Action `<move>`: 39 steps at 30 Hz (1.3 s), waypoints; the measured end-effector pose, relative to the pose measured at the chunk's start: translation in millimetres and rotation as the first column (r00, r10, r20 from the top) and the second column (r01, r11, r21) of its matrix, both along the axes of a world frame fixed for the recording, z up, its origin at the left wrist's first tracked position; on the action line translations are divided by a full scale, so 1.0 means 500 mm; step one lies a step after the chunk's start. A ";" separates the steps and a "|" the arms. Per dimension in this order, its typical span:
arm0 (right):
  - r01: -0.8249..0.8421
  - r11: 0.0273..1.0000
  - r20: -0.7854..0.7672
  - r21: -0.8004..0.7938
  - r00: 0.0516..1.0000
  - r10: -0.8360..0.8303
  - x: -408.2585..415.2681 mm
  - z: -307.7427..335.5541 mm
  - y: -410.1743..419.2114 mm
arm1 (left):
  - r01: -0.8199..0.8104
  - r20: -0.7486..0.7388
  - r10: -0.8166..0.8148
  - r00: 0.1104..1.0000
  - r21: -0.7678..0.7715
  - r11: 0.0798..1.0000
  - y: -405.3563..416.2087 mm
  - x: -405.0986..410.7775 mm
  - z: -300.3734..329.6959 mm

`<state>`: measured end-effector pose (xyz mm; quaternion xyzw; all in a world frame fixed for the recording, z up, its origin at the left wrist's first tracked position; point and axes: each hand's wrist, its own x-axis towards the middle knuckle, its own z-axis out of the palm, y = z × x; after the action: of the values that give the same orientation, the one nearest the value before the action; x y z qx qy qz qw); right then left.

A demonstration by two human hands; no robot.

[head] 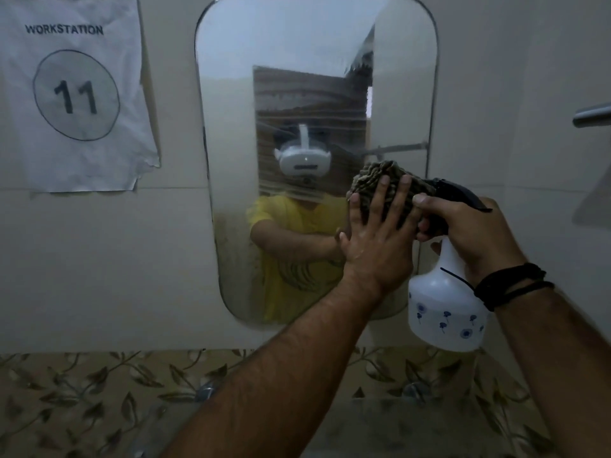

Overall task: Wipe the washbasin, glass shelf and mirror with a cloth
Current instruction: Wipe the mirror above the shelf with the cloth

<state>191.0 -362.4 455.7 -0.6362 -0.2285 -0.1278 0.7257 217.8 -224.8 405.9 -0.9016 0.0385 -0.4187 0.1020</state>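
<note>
A rounded wall mirror (297,61) hangs straight ahead, hazy and streaked across its surface. My left hand (377,239) presses a grey-brown ribbed cloth (380,180) flat against the mirror's lower right part, fingers straight and spread. Just right of it, my right hand (469,236) grips the neck and trigger of a white spray bottle (443,305) with a black nozzle and blue flower print. The bottle hangs in front of the mirror's lower right corner. The glass shelf (205,393) shows faintly below the mirror. The washbasin is not visible.
A paper sign (76,94) reading "WORKSTATION 11" is taped to the wall left of the mirror. A metal bar end (591,115) sticks in at the right edge. A leaf-patterned tile band (82,391) runs along the wall below the mirror.
</note>
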 end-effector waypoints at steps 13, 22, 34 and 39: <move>-0.101 0.994 -0.006 -0.030 0.995 0.101 -0.016 -0.051 0.140 | -0.136 0.174 0.151 0.973 -0.096 0.986 0.202 -0.098 -0.069; -0.098 0.995 -0.112 -0.031 0.989 0.094 -0.022 -0.125 0.134 | -0.215 0.208 0.318 0.925 -0.403 0.890 0.302 -0.157 -0.115; 0.011 0.989 -0.164 -0.146 0.986 -0.035 -0.016 -0.158 -0.002 | -0.051 0.160 0.111 0.981 -0.335 0.941 0.090 -0.068 -0.203; -0.012 0.979 -0.221 -0.203 0.975 -0.034 -0.012 -0.179 -0.031 | -0.057 0.013 0.061 0.998 -0.220 0.974 0.016 -0.037 -0.225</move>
<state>184.8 -377.8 366.1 -0.7186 -0.1538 -0.0355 0.6772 199.3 -217.0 293.6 -0.9039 -0.0359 -0.4260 0.0144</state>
